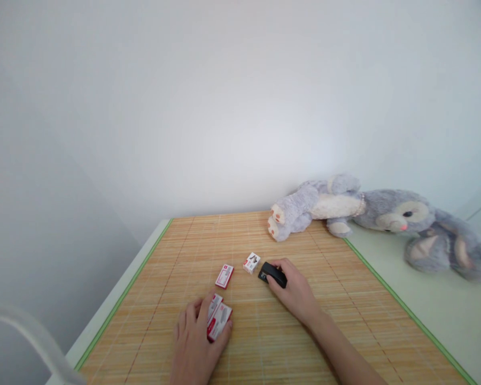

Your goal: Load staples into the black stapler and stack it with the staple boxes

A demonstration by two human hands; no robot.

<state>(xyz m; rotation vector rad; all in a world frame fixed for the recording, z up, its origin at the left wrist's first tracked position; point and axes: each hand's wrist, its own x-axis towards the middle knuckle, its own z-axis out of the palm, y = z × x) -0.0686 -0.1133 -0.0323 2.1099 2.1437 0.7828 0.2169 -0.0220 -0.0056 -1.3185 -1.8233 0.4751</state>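
My left hand [196,338] is curled around two small red-and-white staple boxes [219,321] lying side by side on the mat, its fingers along the left side and its thumb at the right. Part of the farther box hides behind the fingers. A third red-and-white staple box [225,276] lies flat just beyond them. My right hand [292,286] grips a small black stapler [269,271] from the right, thumb on the near side and fingers over the far side. Close to the stapler's left end sits a white box [251,262] with a dark picture on top.
A bamboo mat [240,232] with green edging covers much of the white table [436,299]. At the back right a grey plush rabbit [340,206] lies on its side across the mat's edge. The wall [224,107] rises behind, and a blurred white curved object [32,331] is at lower left.
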